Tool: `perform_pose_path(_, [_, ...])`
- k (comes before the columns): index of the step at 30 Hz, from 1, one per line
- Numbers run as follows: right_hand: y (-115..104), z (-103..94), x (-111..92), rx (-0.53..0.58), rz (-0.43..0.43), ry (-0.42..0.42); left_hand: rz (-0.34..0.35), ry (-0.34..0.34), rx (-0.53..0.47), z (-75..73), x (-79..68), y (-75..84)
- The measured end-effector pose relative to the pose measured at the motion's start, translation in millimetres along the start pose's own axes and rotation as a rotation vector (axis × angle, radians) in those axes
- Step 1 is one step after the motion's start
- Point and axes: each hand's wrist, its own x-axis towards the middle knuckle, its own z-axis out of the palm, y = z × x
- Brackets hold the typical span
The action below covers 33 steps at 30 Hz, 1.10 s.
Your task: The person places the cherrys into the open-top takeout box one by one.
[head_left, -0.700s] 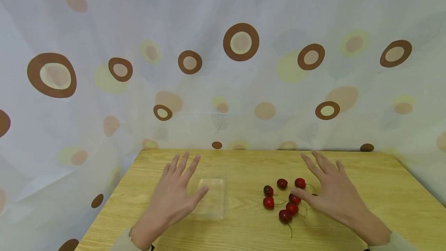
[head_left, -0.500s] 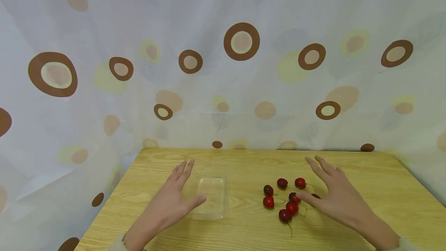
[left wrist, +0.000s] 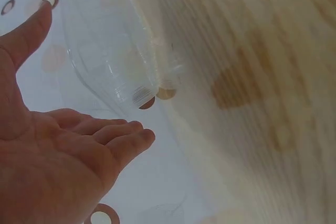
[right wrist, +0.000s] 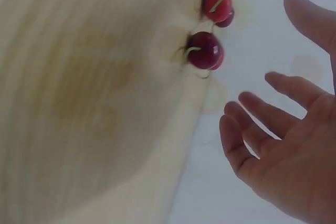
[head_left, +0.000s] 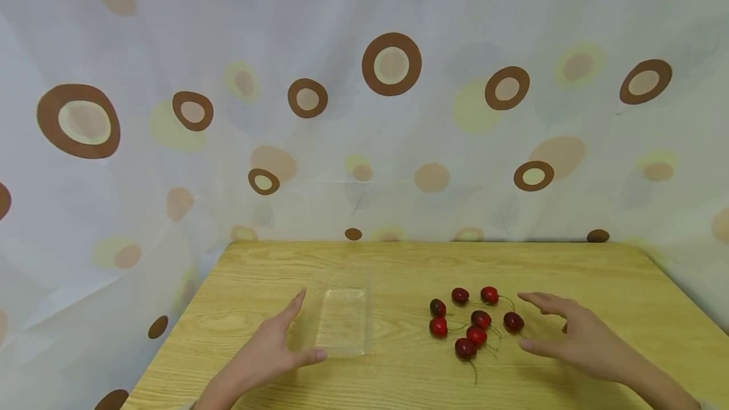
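In the head view a clear plastic box (head_left: 367, 328) sits left of centre on the wooden table. My left hand (head_left: 267, 347) is at its left side, thumb and fingers spread apart, holding nothing. The left wrist view shows the box (left wrist: 105, 40) beyond the fingers of that hand (left wrist: 63, 156); whether they touch it I cannot tell. Several dark red cherries (head_left: 476, 335) with stems lie loosely grouped right of the centre. Just right of the rightmost cherry (head_left: 513, 322) is my right hand (head_left: 586, 340), its fingers loosely bent around nothing, which the right wrist view also shows (right wrist: 294, 135).
The light wooden table (head_left: 410, 378) reaches back to a pale curtain (head_left: 330, 144) printed with brown rings and spots. This curtain also hangs along the left and right sides. Bare wood separates the box from the cherries.
Both hands have come down and drawn apart from their raised, spread pose. The left is lower beside the box; the right has moved rightward, uncovering the rightmost cherry. Box and cherries stay put.
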Motion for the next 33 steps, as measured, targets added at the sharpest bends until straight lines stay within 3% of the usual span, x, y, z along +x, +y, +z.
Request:
perform_pose_path(3, [15.8,-4.1,-4.8,0.003,0.034,-0.036,0.005,-0.019,-0.010,1.5,-0.6,-1.2])
perform_pose_path(8, [30.8,-6.5,-6.0,0.042,0.008,-0.086,-0.008,-0.021,-0.002,2.4,-2.0,-3.9])
perform_pose_path(24, [44.1,-6.7,1.0,0.054,0.073,-0.142,0.051,-0.089,-0.076,2.0,2.5,-6.3])
perform_pose_path(33, [45.6,-8.8,3.0,0.115,0.036,-0.182,0.046,-0.094,-0.091,1.0,3.3,-5.8])
